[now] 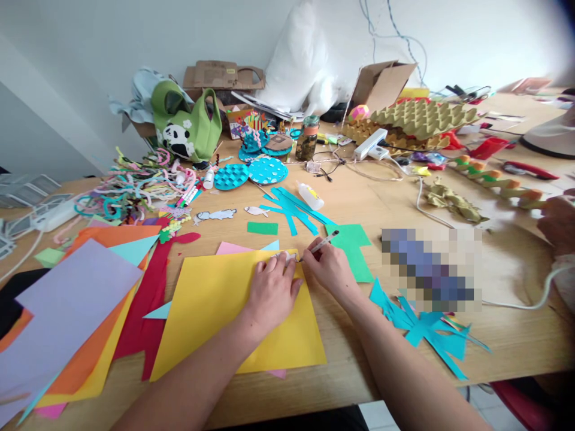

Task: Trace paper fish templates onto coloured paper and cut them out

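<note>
A yellow sheet of paper (224, 311) lies on the table in front of me. My left hand (274, 287) rests flat near its top edge, fingers stretched out, pressing down a small white paper cutout (291, 255). Most of that cutout is hidden under the fingers. In my right hand (332, 266) is a pen (326, 240), its tip at the cutout's right end by the sheet's corner. Green paper (357, 248) lies just beyond the right hand. Past the sheet are a green strip (263, 228) and a paper fish cutout (256, 211).
Layered coloured sheets (81, 287) and red paper (150, 305) cover the left side. Blue strips (291, 209) and a glue bottle (309, 196) lie ahead, more blue scraps (426, 323) at right. Pipe cleaners (135, 185) pile up back left. Another person's hand (559, 221) shows at far right.
</note>
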### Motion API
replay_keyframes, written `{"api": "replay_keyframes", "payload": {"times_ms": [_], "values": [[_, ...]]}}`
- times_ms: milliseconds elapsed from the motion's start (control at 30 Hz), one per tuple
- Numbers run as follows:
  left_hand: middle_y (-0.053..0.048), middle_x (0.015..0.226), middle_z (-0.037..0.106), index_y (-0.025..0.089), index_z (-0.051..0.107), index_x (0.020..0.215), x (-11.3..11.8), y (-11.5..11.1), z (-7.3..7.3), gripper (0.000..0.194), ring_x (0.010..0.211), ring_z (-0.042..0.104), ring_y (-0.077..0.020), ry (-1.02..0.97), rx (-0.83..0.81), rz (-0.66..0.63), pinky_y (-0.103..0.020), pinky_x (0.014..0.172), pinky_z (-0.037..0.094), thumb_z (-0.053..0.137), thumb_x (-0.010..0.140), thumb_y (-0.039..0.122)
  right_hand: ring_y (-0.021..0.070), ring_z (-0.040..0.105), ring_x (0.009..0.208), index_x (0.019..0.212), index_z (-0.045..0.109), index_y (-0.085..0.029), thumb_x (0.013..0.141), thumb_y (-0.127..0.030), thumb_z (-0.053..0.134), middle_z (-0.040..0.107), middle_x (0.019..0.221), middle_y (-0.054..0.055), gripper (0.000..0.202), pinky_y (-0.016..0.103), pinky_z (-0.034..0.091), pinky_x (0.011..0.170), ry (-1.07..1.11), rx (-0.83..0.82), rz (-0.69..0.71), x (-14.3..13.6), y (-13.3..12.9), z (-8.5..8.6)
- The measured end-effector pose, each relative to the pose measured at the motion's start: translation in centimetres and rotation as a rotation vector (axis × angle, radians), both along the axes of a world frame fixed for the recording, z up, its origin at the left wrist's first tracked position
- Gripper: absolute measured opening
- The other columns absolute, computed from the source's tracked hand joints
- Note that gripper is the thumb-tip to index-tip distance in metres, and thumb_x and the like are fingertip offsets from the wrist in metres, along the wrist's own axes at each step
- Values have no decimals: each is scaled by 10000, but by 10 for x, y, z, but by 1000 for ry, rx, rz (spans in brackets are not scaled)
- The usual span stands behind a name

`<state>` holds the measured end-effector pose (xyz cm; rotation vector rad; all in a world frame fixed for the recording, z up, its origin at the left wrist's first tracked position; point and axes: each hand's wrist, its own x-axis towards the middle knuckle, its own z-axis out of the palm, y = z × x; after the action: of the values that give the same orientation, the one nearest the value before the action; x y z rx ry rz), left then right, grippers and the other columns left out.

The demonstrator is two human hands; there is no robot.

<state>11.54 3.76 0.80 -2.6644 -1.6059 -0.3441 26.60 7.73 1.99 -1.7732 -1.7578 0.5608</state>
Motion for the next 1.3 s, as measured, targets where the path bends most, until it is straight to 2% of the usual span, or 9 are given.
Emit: {"api": "replay_keyframes", "payload": {"times_ms": [267, 367, 500, 600, 733, 900, 1100, 1300], "values": [[-104, 1317, 529, 183, 494, 1288, 0, 0, 0, 379, 1136, 485, -263, -2, -3, 4, -426, 882, 412, 432, 947, 335, 155, 568, 510, 654, 480, -216, 770, -274, 480, 603, 553, 10, 130, 245, 360, 527, 52, 52, -39, 3, 0, -2], [-113, 1315, 529, 175, 492, 1292, 1, -1, 0, 385, 1134, 490, -267, 0, 1, 5, -423, 879, 414, 433, 947, 336, 142, 552, 491, 680, 514, -209, 792, -304, 503, 585, 536, -7, 147, 243, 374, 528, 134, 103, -65, 4, 0, -3], [-126, 1302, 528, 158, 502, 1276, 2, -1, -1, 390, 1145, 487, -274, -18, 0, 7, -422, 896, 418, 454, 938, 346, 139, 559, 526, 746, 562, -195, 792, -320, 538, 599, 590, -6, 136, 247, 409, 552, 279, 130, -21, 3, 1, -5], [-132, 1316, 506, 165, 506, 1269, 2, -1, -3, 390, 1138, 492, -279, -45, 0, 26, -419, 899, 426, 471, 929, 350, 138, 552, 539, 773, 573, -189, 778, -333, 572, 600, 618, -6, 144, 250, 418, 549, 377, 122, 0, 2, 3, -8], [-148, 1256, 526, 160, 516, 1257, 2, -2, -4, 388, 1077, 520, -280, -59, 15, 42, -414, 880, 440, 484, 919, 348, 143, 551, 547, 753, 582, -186, 777, -349, 587, 600, 620, 1, 165, 256, 411, 532, 404, 61, 41, 4, 6, -9], [-179, 1137, 583, 70, 463, 1302, 5, -3, -1, 479, 1083, 529, -295, -43, 35, 26, -431, 910, 430, 469, 923, 363, 170, 601, 610, 765, 580, -187, 795, -377, 565, 626, 646, 23, 193, 263, 432, 544, 440, -6, 96, -3, 12, 4], [-242, 1160, 600, 13, 570, 1122, 7, -5, -4, 432, 1122, 544, -328, -16, 64, 44, -440, 952, 403, 447, 928, 379, 145, 567, 535, 713, 547, -194, 805, -306, 513, 621, 602, 11, 149, 245, 390, 514, 276, 16, 185, -29, 28, 22], [-245, 1142, 610, 21, 572, 1124, 8, -8, -7, 413, 1161, 525, -345, -29, 55, 47, -456, 940, 413, 474, 917, 366, 132, 527, 519, 677, 518, -201, 799, -257, 473, 601, 596, 3, 141, 239, 347, 523, 46, 70, 234, -45, 36, 13]]}}
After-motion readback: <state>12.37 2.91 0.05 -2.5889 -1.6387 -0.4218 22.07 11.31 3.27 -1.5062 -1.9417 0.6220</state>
